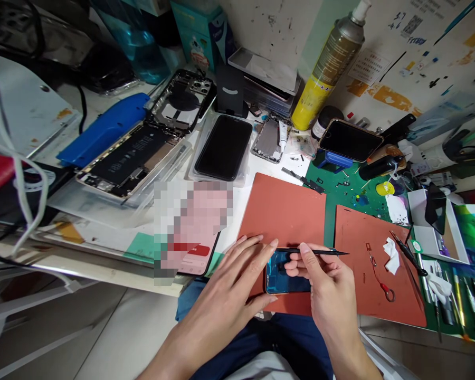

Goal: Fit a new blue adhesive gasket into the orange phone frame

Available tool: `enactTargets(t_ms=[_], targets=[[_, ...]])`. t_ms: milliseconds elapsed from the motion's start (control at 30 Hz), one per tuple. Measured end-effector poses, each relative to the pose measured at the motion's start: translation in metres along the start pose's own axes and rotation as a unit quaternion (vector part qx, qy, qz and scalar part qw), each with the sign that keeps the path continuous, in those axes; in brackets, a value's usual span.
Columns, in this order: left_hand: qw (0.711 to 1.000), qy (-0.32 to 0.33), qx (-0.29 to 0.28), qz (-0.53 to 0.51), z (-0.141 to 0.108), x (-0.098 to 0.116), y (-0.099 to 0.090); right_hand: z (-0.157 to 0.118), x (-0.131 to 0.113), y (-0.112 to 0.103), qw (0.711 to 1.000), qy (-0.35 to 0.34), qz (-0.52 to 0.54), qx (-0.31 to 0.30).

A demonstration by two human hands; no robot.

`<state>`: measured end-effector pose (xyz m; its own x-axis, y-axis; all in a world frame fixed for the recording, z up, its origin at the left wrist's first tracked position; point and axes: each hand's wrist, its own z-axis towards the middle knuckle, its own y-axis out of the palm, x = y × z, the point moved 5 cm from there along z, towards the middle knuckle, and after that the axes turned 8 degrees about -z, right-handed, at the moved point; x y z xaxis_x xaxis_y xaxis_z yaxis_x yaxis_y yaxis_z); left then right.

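A phone (288, 285) with a blue, glossy face lies on a reddish-brown mat right in front of me. My left hand (237, 282) holds its left end, the thumb at the near edge and the index finger at the far edge, with the other fingers stretched over the mat. Between the thumb and fingers of my right hand (328, 279) is a slim black pointed tool (329, 252), lying nearly level above the phone's far edge, its sharp tip to the right. That hand covers the phone's right end. The tool's other end is hard to make out.
Left of the mat (287, 206) lie a lit phone (198, 253), partly blurred out, a dark phone (225, 148) and an opened phone (130, 158). A yellow spray can (316, 79) stands behind. A second mat (352, 285) carries tweezers (407, 252) and a red-handled wire piece (387, 292).
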<state>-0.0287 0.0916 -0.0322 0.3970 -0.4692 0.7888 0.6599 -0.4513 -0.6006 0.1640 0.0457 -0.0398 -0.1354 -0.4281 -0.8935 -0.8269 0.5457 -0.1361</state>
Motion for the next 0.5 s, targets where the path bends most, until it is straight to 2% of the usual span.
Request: enactTargets(t_ms=[200, 500], targets=[[1.0, 0.001, -0.001, 0.012, 0.001, -0.001, 0.002, -0.001, -0.002, -0.005, 1.0, -0.008, 0.007, 0.019], [1.0, -0.009, -0.004, 0.016, -0.004, -0.005, 0.001, -0.003, 0.003, 0.006, 1.0, 0.008, 0.012, 0.0]])
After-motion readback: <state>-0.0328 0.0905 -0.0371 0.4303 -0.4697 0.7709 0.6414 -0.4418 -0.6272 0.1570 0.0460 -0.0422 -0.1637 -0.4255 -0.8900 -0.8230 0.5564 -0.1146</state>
